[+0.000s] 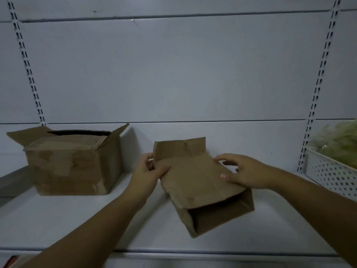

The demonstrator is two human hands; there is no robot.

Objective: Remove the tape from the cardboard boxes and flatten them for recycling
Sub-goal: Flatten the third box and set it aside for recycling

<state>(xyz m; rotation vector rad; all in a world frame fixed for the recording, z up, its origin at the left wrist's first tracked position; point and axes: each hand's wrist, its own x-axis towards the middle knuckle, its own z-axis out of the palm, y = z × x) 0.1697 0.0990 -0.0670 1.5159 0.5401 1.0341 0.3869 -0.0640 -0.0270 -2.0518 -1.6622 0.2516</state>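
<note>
A white metal shelf (58, 219) runs across in front, backed by a pale panelled back wall (173, 74) with a left slotted upright (29, 70) and a right slotted upright (320, 74). At the far right sits a white perforated basket (328, 176), with something greenish and leafy (336, 140) inside. The light is dim and bluish.

Bare forearms, bare left hand (148, 172) and right hand (246, 174), short nails.

On the shelf (58, 219), large box (71, 163) left, small box (199, 186) centre, basket (332, 175) right.
</note>
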